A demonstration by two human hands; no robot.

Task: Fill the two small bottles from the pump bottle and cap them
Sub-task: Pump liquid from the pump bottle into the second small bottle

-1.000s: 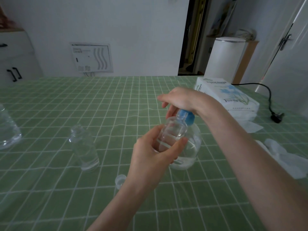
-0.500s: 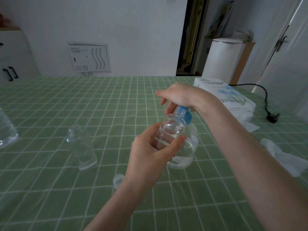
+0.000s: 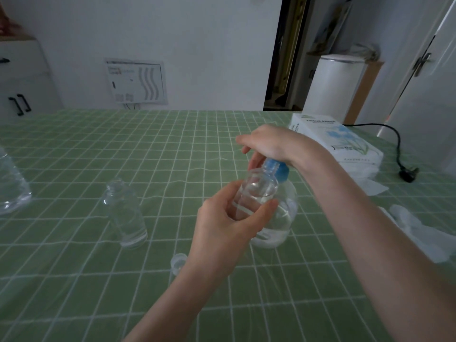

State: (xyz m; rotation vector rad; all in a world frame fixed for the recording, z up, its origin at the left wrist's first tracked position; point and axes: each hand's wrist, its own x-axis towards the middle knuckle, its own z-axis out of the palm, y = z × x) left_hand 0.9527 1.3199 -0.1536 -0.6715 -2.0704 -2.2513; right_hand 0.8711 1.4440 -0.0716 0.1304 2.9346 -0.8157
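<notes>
My left hand (image 3: 222,228) grips a small clear bottle (image 3: 256,191), tilted, its open neck up against the blue pump head (image 3: 277,170) of the pump bottle (image 3: 278,220). That pump bottle is clear, holds clear liquid and stands on the green checked table (image 3: 172,154). My right hand (image 3: 274,144) rests on top of the pump head, palm down, fingers bent over it. A second small clear bottle (image 3: 125,213) stands uncapped to the left. A small clear cap (image 3: 179,261) lies on the cloth beside my left wrist.
A large clear plastic bottle (image 3: 11,186) stands at the left edge. At the right lie a tissue pack (image 3: 338,141), loose white tissue (image 3: 419,230) and a black cable with plug (image 3: 407,172). A white bin (image 3: 333,82) and a door are behind.
The hands and both bottles hold nearly the same pose. The whole scene has slid slightly left as my head turned.
</notes>
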